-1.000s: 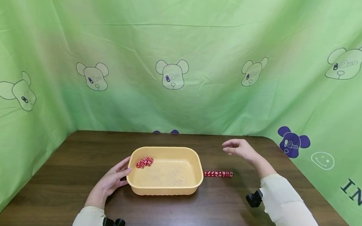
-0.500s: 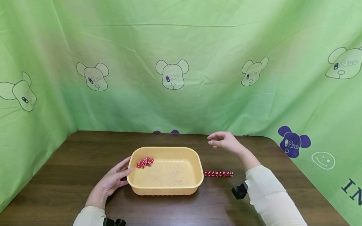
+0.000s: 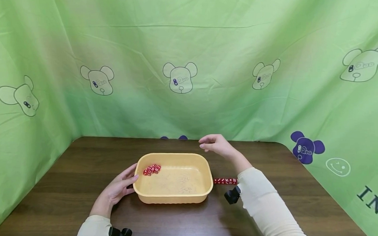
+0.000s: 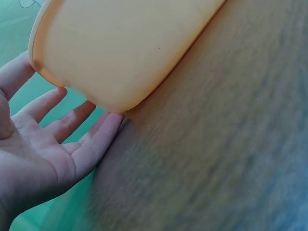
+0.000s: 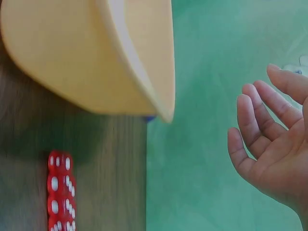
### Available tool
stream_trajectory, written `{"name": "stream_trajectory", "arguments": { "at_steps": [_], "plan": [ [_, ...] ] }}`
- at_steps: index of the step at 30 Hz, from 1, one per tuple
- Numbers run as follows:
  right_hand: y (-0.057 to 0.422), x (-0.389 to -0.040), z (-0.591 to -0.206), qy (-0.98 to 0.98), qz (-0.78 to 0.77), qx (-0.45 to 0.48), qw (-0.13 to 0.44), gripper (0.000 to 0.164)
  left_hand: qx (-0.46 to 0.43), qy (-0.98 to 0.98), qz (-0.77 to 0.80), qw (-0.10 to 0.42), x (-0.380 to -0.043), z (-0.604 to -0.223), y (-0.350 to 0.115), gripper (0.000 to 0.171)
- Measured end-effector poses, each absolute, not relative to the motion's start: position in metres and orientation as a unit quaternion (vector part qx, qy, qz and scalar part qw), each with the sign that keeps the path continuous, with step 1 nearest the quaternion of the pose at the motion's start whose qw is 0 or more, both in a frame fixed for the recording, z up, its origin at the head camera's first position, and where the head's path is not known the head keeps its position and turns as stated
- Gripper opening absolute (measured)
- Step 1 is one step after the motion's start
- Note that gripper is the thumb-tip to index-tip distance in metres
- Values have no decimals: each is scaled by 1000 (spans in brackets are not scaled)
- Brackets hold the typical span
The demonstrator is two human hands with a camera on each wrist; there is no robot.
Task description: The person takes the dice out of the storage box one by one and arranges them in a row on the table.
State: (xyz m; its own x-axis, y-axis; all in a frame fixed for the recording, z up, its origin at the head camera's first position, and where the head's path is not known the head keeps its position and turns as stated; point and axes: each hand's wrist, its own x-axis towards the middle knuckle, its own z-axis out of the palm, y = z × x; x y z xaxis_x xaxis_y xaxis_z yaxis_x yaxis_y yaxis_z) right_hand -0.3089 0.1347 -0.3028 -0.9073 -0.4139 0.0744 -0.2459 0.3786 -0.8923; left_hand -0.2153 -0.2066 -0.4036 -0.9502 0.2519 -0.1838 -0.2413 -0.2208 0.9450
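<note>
A yellow plastic basin (image 3: pixel 173 199) stands on the brown table. At its left end is my left hand (image 3: pixel 116 190), its thumb at the rim and extended fingertips against the outer wall. The left wrist view shows the palm (image 4: pixel 38 154) apart from the wall. Several red dice (image 3: pixel 152 170) lie clustered inside the basin, toward the left. Beyond its right end, more red dice (image 3: pixel 225 181) form a straight row, partly covered by my right sleeve. My right hand (image 3: pixel 218 145) hovers above the basin's far right corner, fingers loosely bent, holding nothing, as the right wrist view confirms.
A green curtain (image 3: pixel 182 111) with printed bear heads hangs behind and beside the wooden table (image 3: pixel 93 156). Black wrist cameras (image 3: pixel 232 195) sit at both cream sleeves (image 3: pixel 267 202).
My right hand has moved left and slightly away from me, from over the right of the table toward the basin's far right corner. The sleeve now covers some dice. My left hand stays put.
</note>
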Motion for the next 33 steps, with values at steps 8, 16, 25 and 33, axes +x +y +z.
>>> {"name": "stream_trajectory", "arguments": {
  "at_steps": [8,16,25,33],
  "plan": [
    [103,-309,-306,813,-534,-211,97,24,5,604,781,156,-216,-405,-206,58],
    [74,-308,-311,805,-541,-215,119,24,6,612,776,155,-216,-404,-207,58],
    [38,-305,-319,802,-539,-221,129,21,-1,609,779,150,-217,-404,-208,58],
    [11,-305,-335,791,-551,-222,144,20,1,608,780,150,-217,-404,-207,57]
  ]
}}
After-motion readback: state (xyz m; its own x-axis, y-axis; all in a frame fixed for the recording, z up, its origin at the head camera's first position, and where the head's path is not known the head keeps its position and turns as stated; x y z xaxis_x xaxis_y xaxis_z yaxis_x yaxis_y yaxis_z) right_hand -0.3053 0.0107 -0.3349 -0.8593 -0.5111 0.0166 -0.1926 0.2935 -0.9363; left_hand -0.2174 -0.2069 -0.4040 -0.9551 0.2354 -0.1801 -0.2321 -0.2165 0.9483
